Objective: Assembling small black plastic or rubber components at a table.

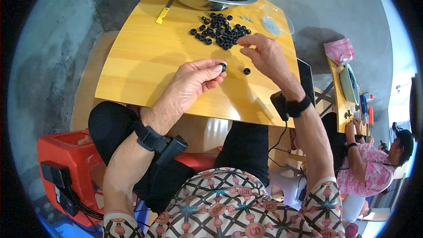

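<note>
My left hand [194, 79] is closed over the front of the table, pinching a small black round part [223, 67] between thumb and fingers. To its right, my right hand [264, 57] hovers beside the pile, index finger and thumb apart, with nothing visible between them. One loose black round part [246, 71] rests on the wood between and below the hands. Farther off lies a spread pile of the same black parts [216, 30], several showing a hole in the middle. The fingers of my right hand overlap the pile's right edge.
A metal basin [246, 1] full of black parts stands at the table's far edge. On the yellow wooden table [136, 70] are a yellow utility knife [164, 13] and a clear dish [282, 20] of tiny pale pieces. A person in pink [370, 167] works at another table on the right.
</note>
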{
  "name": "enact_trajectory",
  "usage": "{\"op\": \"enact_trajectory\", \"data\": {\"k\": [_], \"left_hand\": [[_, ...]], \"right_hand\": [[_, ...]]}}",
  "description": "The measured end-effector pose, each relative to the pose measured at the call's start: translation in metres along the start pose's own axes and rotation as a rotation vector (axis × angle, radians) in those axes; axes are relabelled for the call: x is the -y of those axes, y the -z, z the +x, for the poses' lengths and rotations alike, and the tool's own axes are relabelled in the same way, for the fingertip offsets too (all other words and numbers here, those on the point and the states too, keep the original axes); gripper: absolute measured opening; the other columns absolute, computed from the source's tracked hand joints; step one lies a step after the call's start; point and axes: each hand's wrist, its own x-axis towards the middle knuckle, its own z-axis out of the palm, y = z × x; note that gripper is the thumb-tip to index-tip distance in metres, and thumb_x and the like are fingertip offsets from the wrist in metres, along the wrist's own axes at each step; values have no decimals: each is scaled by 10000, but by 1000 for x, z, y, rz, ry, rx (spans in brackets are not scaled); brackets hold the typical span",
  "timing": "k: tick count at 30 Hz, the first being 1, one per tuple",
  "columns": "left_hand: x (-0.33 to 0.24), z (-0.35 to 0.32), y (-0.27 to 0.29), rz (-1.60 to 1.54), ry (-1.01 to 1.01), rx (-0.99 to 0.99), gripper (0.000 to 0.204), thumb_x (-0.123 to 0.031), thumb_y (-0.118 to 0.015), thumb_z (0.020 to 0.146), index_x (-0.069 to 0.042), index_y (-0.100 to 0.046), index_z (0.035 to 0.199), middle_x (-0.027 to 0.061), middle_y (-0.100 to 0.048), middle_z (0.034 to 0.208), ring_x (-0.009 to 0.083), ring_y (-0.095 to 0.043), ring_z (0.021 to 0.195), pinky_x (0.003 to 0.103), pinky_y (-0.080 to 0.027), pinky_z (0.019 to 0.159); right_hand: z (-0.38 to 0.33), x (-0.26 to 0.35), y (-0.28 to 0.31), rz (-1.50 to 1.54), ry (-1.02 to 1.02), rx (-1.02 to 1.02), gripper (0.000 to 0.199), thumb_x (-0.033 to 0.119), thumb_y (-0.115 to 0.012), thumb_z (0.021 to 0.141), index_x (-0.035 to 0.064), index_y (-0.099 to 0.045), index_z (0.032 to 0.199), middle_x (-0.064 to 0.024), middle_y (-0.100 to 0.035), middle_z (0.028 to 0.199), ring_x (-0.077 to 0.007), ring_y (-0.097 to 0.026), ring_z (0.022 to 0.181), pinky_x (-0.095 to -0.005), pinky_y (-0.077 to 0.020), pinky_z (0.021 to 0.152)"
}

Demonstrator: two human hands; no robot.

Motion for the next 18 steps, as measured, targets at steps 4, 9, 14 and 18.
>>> {"op": "enact_trajectory", "data": {"k": [4, 9, 14, 18], "left_hand": [[-5, -3, -2, -3, -1, -8, 257, -133, -609, 877, -15, -600, 1105, 37, -651, 914, 61, -593, 775, 165, -482, 684], [-12, -10, -3, -15, 1, 2, 255, -141, -610, 877, -23, -604, 1103, 32, -651, 914, 57, -589, 776, 165, -478, 684], [-12, -12, -1, -18, 7, -1, 246, -137, -607, 878, -26, -607, 1098, 31, -652, 907, 56, -589, 766, 164, -480, 678], [-11, -10, 1, -38, -6, 16, 239, -129, -605, 877, -23, -610, 1092, 39, -656, 902, 61, -597, 755, 166, -488, 668]], "right_hand": [[17, -16, -19, -74, 17, 12, 123, 58, -632, 736, 34, -672, 850, -155, -643, 853, -331, -622, 787, -387, -495, 715], [21, -27, -34, -94, 66, 15, 166, 46, -664, 707, 22, -657, 871, -140, -641, 817, -298, -629, 761, -356, -496, 688], [20, -21, -37, -135, 38, 50, 152, 46, -663, 706, 15, -640, 853, -146, -637, 810, -298, -628, 742, -356, -494, 669], [11, -17, -27, -53, 41, 25, 115, 45, -616, 739, 41, -643, 851, -162, -644, 830, -337, -627, 745, -387, -506, 649]]}}
